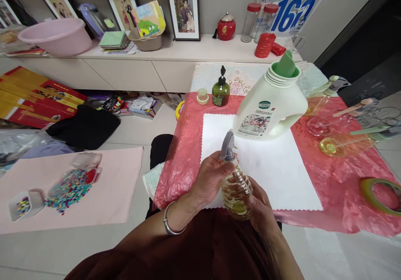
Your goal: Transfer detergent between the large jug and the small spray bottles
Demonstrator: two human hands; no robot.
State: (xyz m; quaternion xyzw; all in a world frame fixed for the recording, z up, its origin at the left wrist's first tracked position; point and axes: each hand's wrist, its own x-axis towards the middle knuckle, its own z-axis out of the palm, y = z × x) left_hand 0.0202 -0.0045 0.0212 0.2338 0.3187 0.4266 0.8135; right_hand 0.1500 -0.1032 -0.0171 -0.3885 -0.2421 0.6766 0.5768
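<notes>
Close to my body, both hands hold a clear ribbed bottle [237,196] with a grey spout top [228,146] and some yellowish liquid at its bottom. My left hand [210,179] is closed round the neck, just under the grey top. My right hand [261,205] grips the lower right side of the bottle, which tilts slightly. Beyond it, a big white laundry detergent jug [269,104] with a green neck stands on the white sheet [282,171]. A dark green pump bottle [221,92] and a pale translucent cap [202,96] are behind the hands to the left.
Red plastic film [181,163] covers the table. On its right lie several glass pieces, including a bottle with yellow liquid [332,146], and a tape roll [380,194]. Small coloured beads [73,188] are spread on a pink table [122,188] at left. A long cabinet [184,52] runs behind.
</notes>
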